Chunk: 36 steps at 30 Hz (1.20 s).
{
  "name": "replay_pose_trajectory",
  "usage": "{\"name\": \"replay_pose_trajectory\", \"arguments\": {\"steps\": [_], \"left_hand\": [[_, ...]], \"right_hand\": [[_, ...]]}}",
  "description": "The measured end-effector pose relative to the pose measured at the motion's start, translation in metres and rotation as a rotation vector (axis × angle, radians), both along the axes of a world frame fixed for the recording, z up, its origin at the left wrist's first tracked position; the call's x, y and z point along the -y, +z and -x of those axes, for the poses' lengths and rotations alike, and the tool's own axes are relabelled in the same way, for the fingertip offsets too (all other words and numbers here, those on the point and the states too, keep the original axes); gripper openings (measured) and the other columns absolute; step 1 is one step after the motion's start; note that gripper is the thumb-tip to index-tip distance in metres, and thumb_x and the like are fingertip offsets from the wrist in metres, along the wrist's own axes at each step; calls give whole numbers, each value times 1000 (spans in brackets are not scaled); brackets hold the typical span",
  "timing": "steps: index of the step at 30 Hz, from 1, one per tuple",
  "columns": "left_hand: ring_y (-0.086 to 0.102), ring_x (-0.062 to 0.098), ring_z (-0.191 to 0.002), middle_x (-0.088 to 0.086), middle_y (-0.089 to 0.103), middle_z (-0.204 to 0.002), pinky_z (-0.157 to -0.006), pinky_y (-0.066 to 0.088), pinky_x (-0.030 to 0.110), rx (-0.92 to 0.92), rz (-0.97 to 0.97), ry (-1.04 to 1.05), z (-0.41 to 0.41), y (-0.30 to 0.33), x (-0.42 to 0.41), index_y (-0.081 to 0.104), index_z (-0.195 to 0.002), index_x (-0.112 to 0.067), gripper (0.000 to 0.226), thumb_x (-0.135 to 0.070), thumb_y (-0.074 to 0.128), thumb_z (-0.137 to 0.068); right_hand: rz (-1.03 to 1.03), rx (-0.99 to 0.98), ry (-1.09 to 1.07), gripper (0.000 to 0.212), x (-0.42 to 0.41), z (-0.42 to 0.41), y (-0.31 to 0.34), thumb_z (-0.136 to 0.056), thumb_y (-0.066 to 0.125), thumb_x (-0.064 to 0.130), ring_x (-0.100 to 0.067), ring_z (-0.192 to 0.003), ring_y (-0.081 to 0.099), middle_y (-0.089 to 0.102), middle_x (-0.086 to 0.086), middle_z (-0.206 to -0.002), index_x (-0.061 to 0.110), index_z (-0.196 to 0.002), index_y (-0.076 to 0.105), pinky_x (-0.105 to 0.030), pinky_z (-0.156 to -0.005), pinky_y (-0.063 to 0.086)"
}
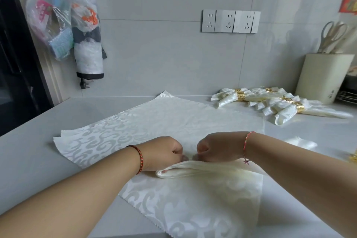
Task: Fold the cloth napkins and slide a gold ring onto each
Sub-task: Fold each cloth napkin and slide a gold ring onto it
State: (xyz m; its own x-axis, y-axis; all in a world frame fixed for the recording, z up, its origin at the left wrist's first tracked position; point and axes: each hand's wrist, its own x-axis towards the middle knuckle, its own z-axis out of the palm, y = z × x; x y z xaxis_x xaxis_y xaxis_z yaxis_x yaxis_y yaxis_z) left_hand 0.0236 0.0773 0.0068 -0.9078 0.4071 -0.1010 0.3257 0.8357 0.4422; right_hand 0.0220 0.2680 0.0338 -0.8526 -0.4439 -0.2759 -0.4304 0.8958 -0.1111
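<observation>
A cream damask cloth napkin [173, 121] lies spread on the pale grey table [38, 150], a raised pleat across its middle. The left hand [162, 153] and right hand [220, 146] meet at that pleat, each grip closed, fingers curled and pinching the fold. At the rear right, well apart, lies a pile of finished cream napkins banded with gold rings [240, 94], beside a beige utensil holder [324, 77] containing scissors [331, 35]. Plastic bags [58, 25] hang at left; wall sockets [230, 21] sit behind.
</observation>
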Motion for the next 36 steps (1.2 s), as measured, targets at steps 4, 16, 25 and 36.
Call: {"name": "replay_pose_trajectory", "arguments": {"steps": [4,16,25,36], "left_hand": [[47,-2,-45,-10,53,-58,-53,35,21,-59,21,0,-1,-2,-4,54,-67,-24,38,-55,55,-89],[65,10,-81,-10,70,-87,-72,56,22,-779,68,-217,-79,-24,11,73,-96,-19,37,-22,39,-82],[63,1,-76,-13,73,-92,-73,52,11,-839,152,-272,-84,-23,1,77,-101,-19,53,-28,36,-68],[64,5,-78,-8,73,-108,-73,55,19,-767,224,-336,-82,-14,2,73,-113,-24,51,-36,39,-77]], "right_hand": [[0,55,5,40,-3,-3,0,-95,44,46,-12,-59,45,50,7,-63,21,-66,52,-26,-57,37],[-152,125,28,27,10,-6,10,-96,45,23,-15,-54,30,37,-2,-61,10,-73,47,-20,-47,29],[-152,293,-25,24,11,3,13,-89,50,20,-16,-81,56,64,-7,-92,6,-99,66,-25,-73,41],[43,77,17,28,-43,19,47,-91,56,45,0,-68,60,62,14,-69,23,-84,71,-19,-69,47]]}}
